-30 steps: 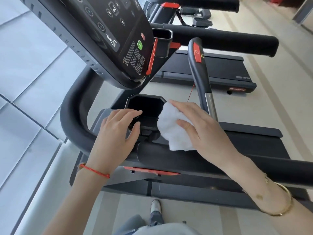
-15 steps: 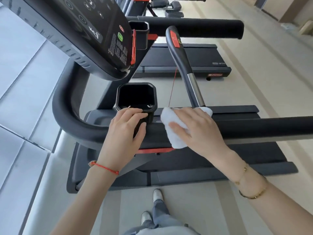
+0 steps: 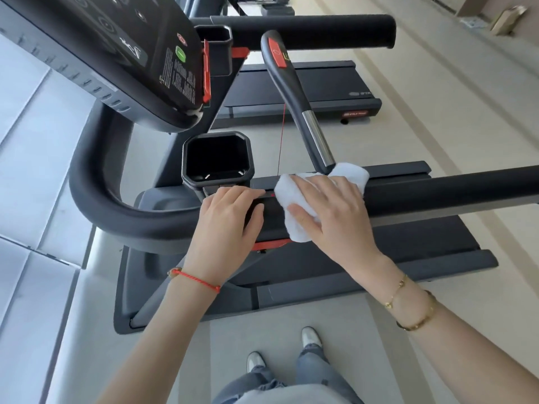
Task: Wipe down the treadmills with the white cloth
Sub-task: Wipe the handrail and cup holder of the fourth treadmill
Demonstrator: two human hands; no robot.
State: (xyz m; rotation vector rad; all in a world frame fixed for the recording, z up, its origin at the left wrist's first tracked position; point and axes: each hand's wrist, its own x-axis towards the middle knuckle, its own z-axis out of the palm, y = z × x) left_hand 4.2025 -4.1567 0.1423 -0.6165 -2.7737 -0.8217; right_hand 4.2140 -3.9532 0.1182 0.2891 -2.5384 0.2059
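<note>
A black treadmill fills the view, its padded handrail (image 3: 437,191) running out to the right. My right hand (image 3: 332,217) presses the white cloth (image 3: 288,196) flat against the handrail where it meets the frame; the cloth wraps over the rail, and one end shows beyond my fingers at the foot of the inner grip bar (image 3: 291,83). My left hand (image 3: 227,225) rests on the rail just left of the cloth, below the square cup holder (image 3: 217,160), fingers curled over the edge, thumb near the cloth.
The console (image 3: 116,53) hangs at upper left. A curved grey handlebar (image 3: 96,193) sweeps round the left side. A second treadmill (image 3: 306,86) stands behind. My feet (image 3: 312,336) are on the beige floor beside the treadmill's base (image 3: 408,275). A red safety cord (image 3: 281,138) hangs down.
My right hand slid the cloth from beside the cup holder rightward along the handrail. My left hand moved off the cup holder's rim down onto the rail. The view tilted downward.
</note>
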